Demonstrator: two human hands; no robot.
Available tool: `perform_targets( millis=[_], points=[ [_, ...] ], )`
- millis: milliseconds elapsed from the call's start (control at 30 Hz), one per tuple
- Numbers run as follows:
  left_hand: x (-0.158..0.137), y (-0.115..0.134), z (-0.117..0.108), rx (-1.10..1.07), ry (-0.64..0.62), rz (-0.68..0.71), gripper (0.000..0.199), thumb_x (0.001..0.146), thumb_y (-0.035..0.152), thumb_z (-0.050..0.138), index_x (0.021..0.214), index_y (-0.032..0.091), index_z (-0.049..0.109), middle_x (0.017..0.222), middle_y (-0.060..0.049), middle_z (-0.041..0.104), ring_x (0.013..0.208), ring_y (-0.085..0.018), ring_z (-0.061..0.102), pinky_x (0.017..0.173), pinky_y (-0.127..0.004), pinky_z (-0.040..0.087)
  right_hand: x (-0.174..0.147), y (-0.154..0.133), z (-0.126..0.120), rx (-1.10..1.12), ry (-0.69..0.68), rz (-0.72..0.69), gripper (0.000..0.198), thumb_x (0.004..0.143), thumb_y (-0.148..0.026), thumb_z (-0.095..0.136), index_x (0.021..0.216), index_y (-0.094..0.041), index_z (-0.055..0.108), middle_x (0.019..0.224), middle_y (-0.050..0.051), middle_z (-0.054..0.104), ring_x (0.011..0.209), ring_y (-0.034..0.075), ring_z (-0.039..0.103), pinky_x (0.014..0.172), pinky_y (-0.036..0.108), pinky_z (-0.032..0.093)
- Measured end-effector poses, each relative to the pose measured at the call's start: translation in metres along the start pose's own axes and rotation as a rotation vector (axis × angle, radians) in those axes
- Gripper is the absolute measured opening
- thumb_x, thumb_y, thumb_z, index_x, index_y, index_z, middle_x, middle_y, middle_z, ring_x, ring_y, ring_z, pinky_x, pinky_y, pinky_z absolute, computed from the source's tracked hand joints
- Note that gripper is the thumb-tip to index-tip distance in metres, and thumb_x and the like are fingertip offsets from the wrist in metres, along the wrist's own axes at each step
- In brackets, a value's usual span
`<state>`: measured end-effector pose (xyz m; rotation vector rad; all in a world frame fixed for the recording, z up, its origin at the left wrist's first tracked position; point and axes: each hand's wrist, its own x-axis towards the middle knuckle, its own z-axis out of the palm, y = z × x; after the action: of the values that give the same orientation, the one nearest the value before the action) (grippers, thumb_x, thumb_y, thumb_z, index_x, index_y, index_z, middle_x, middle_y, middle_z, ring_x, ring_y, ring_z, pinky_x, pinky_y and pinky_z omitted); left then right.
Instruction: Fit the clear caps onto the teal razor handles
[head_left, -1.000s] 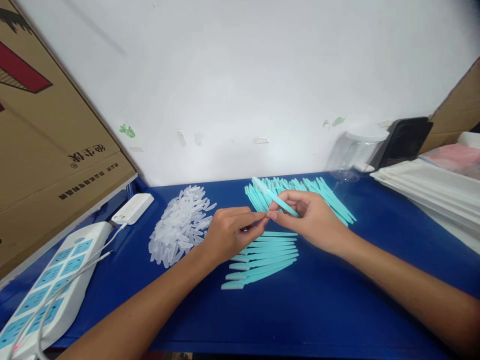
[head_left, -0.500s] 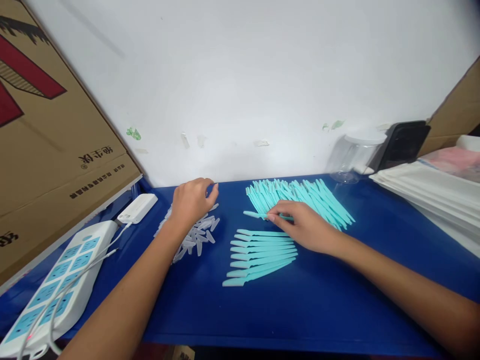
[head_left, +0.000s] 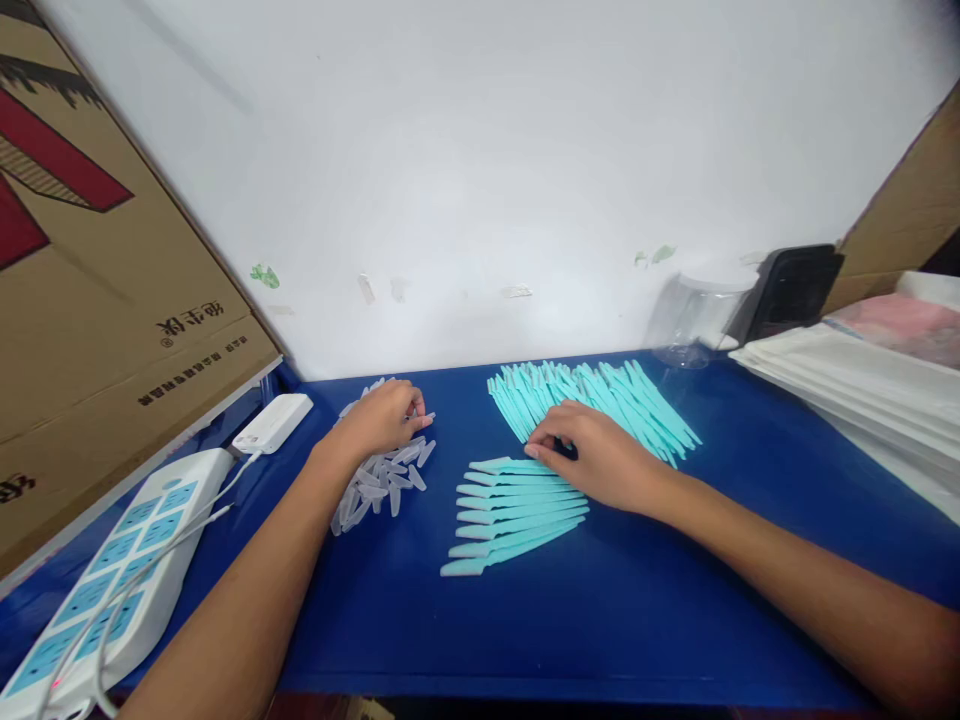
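Note:
My left hand (head_left: 386,415) is over the heap of clear plastic blade caps (head_left: 375,485), thumb and index finger pinched on one cap (head_left: 430,416) whose tip pokes out to the right. My right hand (head_left: 589,450) has its fingertips together at the far end of a row of turquoise eyebrow razors (head_left: 517,515). It seems to be on the farthest razor (head_left: 489,466), which lies against the row; the exact contact is hidden. The row's razors point left, fanned side by side. Behind my right hand lies a larger pile of the same razors (head_left: 607,395).
A white power strip (head_left: 161,560) with cables and a white adapter (head_left: 272,423) lie at the left, beside a big cardboard box (head_left: 135,300). At the back right are a clear jar (head_left: 701,315), a black object (head_left: 799,285) and stacked white sheets or bags (head_left: 862,390). A white wall (head_left: 465,180) rises behind.
My left hand has come down nearer the caps and closed on one. My right hand has brought its razor toward me to the far end of the row. The view has shifted slightly.

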<state>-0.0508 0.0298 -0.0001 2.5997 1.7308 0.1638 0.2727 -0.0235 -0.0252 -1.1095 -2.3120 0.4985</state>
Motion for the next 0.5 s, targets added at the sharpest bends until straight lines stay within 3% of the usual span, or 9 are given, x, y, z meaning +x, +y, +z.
perform_targets(
  millis=[200, 333, 500],
  points=[
    [0.001, 0.005, 0.006, 0.029, 0.020, 0.036, 0.029, 0.097, 0.041, 0.052, 0.091, 0.018, 0.069, 0.097, -0.013, 0.069, 0.095, -0.030, 0.062, 0.078, -0.038, 0.046, 0.003, 0.019, -0.003, -0.328, 0.217, 0.162, 0.016, 0.094, -0.035, 0.064, 0.092, -0.019, 0.069, 0.088, 0.008, 0.069, 0.090, 0.028, 0.061, 0.075, 0.040, 0.046],
    [0.004, 0.011, 0.015, 0.088, 0.073, 0.123, 0.028, 0.101, 0.031, 0.044, 0.090, 0.016, 0.065, 0.095, -0.014, 0.067, 0.093, -0.029, 0.060, 0.083, -0.041, 0.045, 0.002, 0.026, -0.002, -0.397, 0.198, 0.209, 0.024, 0.089, -0.042, 0.070, 0.092, -0.018, 0.067, 0.094, 0.010, 0.070, 0.090, 0.029, 0.063, 0.071, 0.038, 0.046],
    [0.005, 0.019, 0.021, 0.010, 0.149, 0.196, 0.026, 0.103, 0.032, 0.042, 0.092, 0.018, 0.060, 0.093, -0.011, 0.064, 0.089, -0.027, 0.058, 0.080, -0.039, 0.045, 0.003, 0.027, 0.000, -0.387, 0.175, 0.232, 0.015, 0.088, -0.034, 0.069, 0.084, -0.020, 0.068, 0.086, 0.007, 0.070, 0.087, 0.028, 0.064, 0.069, 0.037, 0.045]
  ],
)
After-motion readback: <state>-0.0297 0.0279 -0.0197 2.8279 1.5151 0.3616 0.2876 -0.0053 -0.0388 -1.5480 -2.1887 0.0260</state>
